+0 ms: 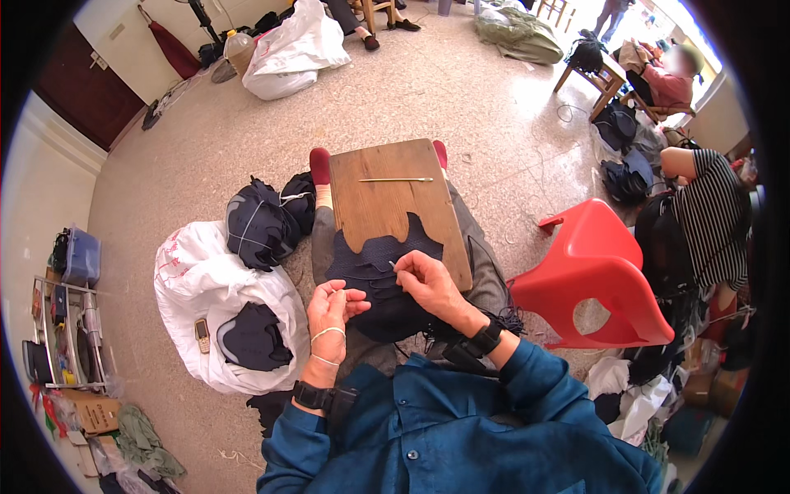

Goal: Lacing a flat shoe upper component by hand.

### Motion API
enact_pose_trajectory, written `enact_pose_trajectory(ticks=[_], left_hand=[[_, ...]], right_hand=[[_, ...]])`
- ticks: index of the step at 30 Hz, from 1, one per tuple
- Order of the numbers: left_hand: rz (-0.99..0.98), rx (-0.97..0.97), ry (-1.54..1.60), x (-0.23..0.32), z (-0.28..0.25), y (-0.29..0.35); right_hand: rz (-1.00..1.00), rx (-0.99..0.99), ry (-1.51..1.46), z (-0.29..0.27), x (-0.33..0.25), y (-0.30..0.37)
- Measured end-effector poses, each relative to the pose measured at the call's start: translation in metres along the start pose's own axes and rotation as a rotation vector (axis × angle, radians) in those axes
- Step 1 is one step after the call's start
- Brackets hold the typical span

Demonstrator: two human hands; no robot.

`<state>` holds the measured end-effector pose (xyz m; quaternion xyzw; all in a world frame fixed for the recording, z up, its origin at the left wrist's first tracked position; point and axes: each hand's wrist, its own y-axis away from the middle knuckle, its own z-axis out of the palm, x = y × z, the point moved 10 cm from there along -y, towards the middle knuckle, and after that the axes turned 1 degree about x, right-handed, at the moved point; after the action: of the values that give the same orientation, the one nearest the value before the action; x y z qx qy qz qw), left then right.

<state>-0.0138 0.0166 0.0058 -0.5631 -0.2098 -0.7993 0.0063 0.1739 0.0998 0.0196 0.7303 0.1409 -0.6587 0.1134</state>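
A wooden board (387, 210) lies across my lap, and a large needle (395, 179) rests on its far half. Dark navy cut-out fabric pieces (383, 257) lie overlapped on the near end of the board and over my lap. Above their right side, my right hand (428, 284) pinches something small and pale at its fingertips, too small to name. My left hand (331, 309) is closed with curled fingers, left of the pieces; what it holds, if anything, is hidden. White cord (327, 332) loops round that hand and wrist.
To my left, a white sack (185, 263) bears a phone (202, 335) and dark pieces (253, 336), beside tied dark bundles (262, 222). A red plastic stool (584, 263) stands close at my right. People sit farther right, near a small wooden table (605, 82).
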Motion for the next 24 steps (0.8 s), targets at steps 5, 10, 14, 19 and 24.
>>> enact_pose_trajectory(ticks=[5, 10, 14, 19, 24], left_hand=[[-0.124, 0.002, -0.051, -0.013, -0.008, -0.006], [-0.078, -0.014, 0.096, -0.012, -0.006, -0.011], [-0.01, 0.034, 0.047, -0.005, -0.013, -0.01], [-0.102, 0.076, 0.079, -0.007, -0.022, -0.012], [0.005, 0.159, 0.152, -0.02, -0.042, -0.018]], right_hand=[[0.097, -0.049, -0.017, 0.0, 0.004, -0.004], [0.004, -0.038, -0.059, 0.011, -0.01, -0.011], [-0.03, -0.005, -0.044, 0.017, -0.03, -0.009], [-0.394, -0.085, 0.455, 0.041, -0.057, -0.007], [-0.546, -0.042, 0.678, 0.071, -0.069, -0.012]])
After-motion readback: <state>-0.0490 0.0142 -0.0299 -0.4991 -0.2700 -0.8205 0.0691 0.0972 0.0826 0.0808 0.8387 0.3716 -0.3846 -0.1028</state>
